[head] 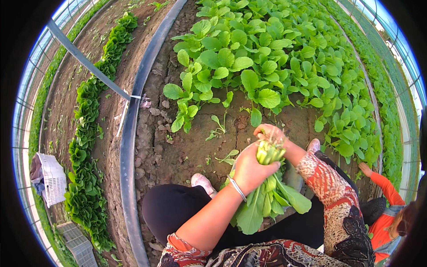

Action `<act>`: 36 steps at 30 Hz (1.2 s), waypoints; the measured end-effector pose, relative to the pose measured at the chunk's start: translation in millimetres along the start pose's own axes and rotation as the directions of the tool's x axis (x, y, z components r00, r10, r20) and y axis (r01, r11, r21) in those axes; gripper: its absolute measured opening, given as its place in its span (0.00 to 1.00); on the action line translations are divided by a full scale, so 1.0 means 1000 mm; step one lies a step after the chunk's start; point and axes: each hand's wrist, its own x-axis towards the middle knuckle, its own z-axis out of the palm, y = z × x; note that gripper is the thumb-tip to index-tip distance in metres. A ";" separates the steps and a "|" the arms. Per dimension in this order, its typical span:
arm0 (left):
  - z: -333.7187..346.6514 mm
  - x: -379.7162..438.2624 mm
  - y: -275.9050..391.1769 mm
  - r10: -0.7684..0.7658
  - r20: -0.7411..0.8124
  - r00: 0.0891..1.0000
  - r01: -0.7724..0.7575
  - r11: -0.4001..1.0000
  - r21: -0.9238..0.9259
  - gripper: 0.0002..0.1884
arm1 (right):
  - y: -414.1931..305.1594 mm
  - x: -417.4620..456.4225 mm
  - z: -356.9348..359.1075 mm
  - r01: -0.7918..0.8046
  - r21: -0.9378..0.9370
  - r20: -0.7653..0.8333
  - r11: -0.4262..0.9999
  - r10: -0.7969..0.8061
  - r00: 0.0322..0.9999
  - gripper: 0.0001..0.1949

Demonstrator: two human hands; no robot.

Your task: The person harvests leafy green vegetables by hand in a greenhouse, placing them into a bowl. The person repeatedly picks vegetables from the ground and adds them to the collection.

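Observation:
My left hand (252, 170) is wrapped around the pale stems of a bunch of leafy greens (253, 210). The leaves hang down toward my lap, and the root ends point away from me. At that far end, the curled fingers of my right hand (263, 129) are at the thin, tangled roots (275, 137), which partly cover them. Beneath the bunch, between my knees, shows part of a pale container (295, 178); the greens and my arms hide most of it. Small loose plants (230, 157) lie on the soil just beyond.
Dense leafy greens (247, 63) grow ahead and to the right. A black hose (128, 160) runs along the left, with a slanted pole (88, 63) meeting it. Beyond are a lettuce row (85, 130), a white crate (53, 180) and a grey crate (76, 243). Another person (388, 213) crouches at right.

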 end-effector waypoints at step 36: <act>-0.028 0.034 -0.001 -0.229 0.014 0.973 0.217 0.939 0.266 0.25 | 0.177 0.200 0.019 -0.223 -0.974 -0.199 -0.035 0.597 0.777 0.12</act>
